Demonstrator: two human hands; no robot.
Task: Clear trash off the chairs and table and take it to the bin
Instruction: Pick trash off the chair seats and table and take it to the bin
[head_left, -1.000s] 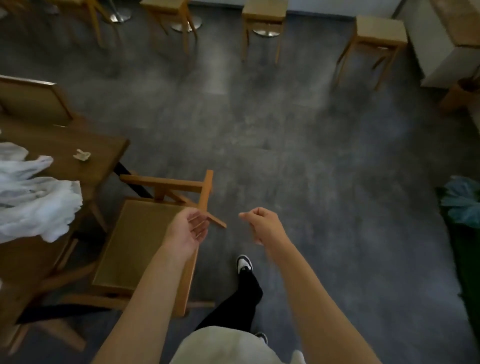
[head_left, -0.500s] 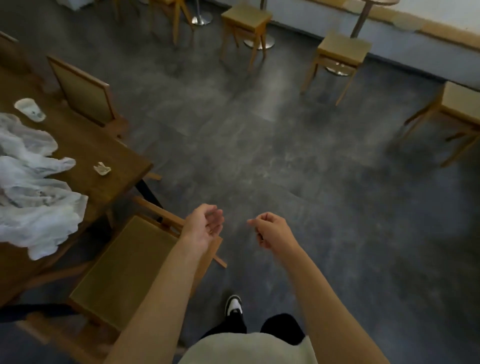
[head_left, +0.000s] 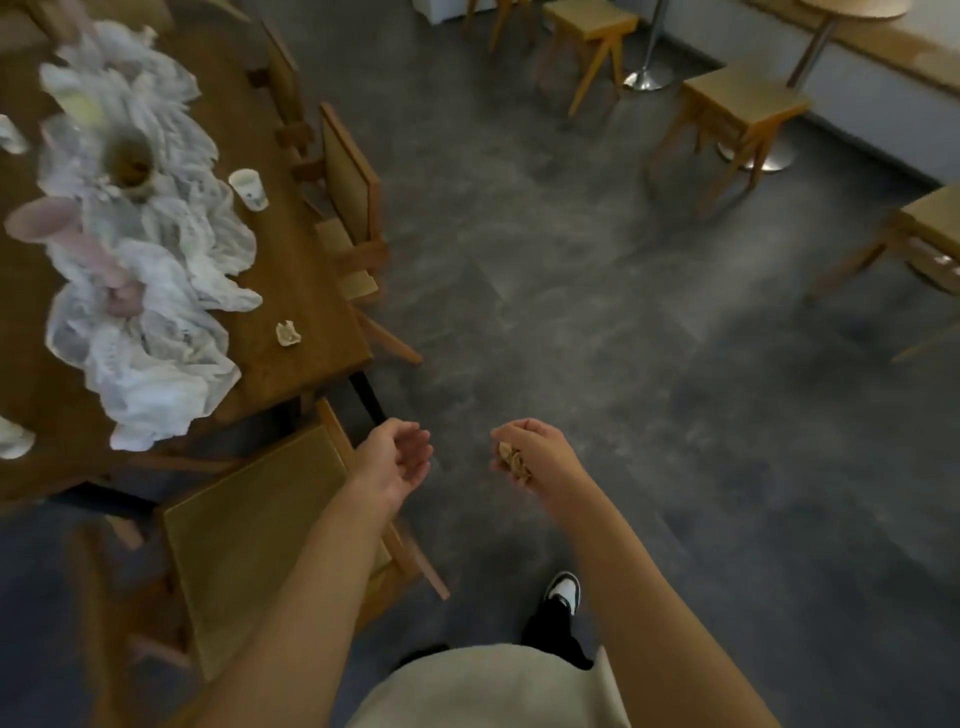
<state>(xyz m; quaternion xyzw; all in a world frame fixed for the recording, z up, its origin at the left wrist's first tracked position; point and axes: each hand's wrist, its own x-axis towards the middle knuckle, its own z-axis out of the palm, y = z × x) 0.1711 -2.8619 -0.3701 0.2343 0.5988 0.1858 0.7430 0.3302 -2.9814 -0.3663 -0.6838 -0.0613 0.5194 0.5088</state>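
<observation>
Dim indoor light is falling soft and even; shadows under the stools (head_left: 737, 104) are lying faint. Motion blur is smearing the white cloth (head_left: 150, 291) and vases at upper left. Wide-angle lens is bending the edges. Floor (head_left: 623, 338) is showing pale glare patches.

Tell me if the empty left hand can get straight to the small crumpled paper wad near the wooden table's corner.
Probably yes. The left hand is open and empty, and the small crumpled paper wad lies bare near the brown wooden table edge. Only the tan cushioned chair stands below; reaching over it looks feasible.
</observation>
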